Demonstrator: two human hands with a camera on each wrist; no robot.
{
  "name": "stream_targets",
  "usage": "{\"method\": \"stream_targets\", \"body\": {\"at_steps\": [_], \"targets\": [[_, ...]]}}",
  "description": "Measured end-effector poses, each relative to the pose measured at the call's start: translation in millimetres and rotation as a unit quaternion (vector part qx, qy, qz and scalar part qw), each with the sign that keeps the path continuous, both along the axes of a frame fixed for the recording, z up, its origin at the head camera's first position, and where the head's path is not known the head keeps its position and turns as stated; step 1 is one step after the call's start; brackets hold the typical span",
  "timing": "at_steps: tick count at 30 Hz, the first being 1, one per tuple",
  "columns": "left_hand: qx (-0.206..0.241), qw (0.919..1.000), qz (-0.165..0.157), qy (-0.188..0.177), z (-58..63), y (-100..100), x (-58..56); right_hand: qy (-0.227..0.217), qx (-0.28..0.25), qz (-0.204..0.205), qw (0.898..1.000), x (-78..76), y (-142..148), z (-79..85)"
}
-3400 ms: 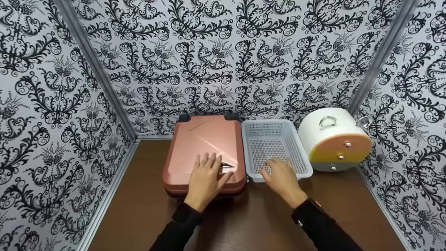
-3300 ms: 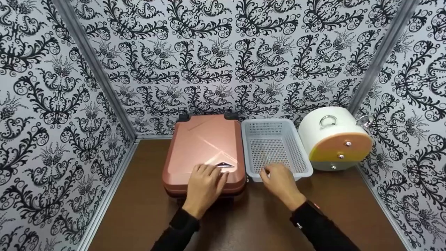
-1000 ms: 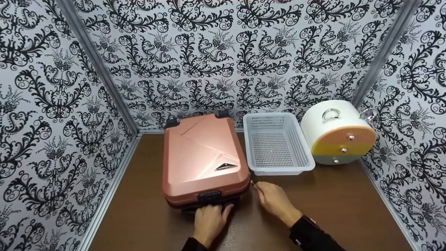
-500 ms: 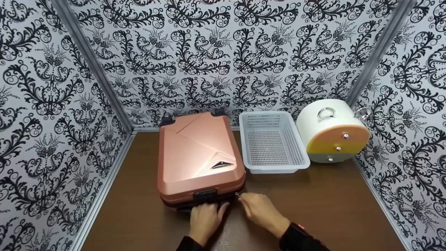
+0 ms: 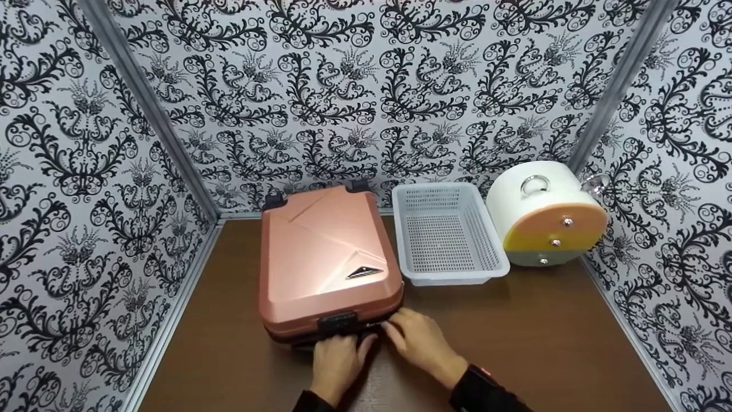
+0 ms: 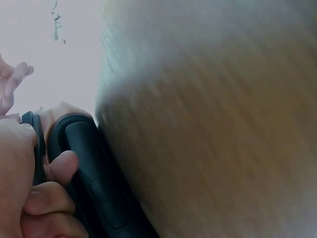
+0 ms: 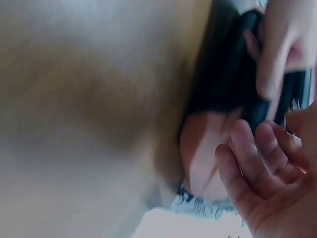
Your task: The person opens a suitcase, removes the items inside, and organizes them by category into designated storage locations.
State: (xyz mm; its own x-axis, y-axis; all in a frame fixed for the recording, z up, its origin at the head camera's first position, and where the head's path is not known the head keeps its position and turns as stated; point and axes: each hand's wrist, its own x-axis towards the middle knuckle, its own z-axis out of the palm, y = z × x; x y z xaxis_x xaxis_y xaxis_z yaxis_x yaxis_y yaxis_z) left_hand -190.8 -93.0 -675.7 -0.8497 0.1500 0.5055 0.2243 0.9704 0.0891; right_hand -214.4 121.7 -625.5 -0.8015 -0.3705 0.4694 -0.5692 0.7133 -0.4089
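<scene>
A rose-gold hard-shell suitcase (image 5: 326, 246) lies flat on the table, its front edge facing me. At that edge my left hand (image 5: 338, 363) grips the suitcase's black handle (image 6: 37, 148), fingers curled behind it in the left wrist view. To its right, my right hand (image 5: 420, 343) is at the suitcase's front seam near the corner. Its thumb and forefinger pinch a small metal zipper pull (image 7: 286, 123), mostly covered by the fingertips; the other fingers stay loosely extended. A black lock (image 5: 337, 323) sits above the left hand.
Right of the suitcase stands a light grey perforated plastic basket (image 5: 452, 280). Beyond it is a rounded white drawer box (image 5: 523, 194) with orange, yellow and green fronts and clear knobs. Patterned walls (image 5: 366, 103) enclose the brown table (image 5: 514, 337) on three sides.
My hands, earlier over the suitcase and basket, are now at the suitcase's front. The suitcase has turned and shifted nearer. My right hand has drawn the zipper pull round the corner leftward.
</scene>
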Motion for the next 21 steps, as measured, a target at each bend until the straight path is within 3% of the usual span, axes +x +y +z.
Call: {"method": "stream_targets", "body": {"at_steps": [5, 11, 16, 21], "targets": [[0.019, 0.9998, -0.005, -0.010, 1.1, 0, 0.3, 0.028, -0.036, -0.036, 0.998, -13.2, 14, 19.1], [0.020, 0.9997, -0.011, -0.004, 0.9, 1, 2.8, 0.010, -0.063, -0.044, 0.997, -25.7, 16, 51.5], [0.023, 0.9994, -0.008, 0.024, 0.1, 1, 2.1, 0.026, -0.040, 0.003, 0.999, -39.2, 0, 68.6], [0.047, 0.9988, -0.003, 0.009, 2.7, 4, 1.6, 0.024, 0.035, 0.053, 0.998, -48.8, -18, 60.9]]}}
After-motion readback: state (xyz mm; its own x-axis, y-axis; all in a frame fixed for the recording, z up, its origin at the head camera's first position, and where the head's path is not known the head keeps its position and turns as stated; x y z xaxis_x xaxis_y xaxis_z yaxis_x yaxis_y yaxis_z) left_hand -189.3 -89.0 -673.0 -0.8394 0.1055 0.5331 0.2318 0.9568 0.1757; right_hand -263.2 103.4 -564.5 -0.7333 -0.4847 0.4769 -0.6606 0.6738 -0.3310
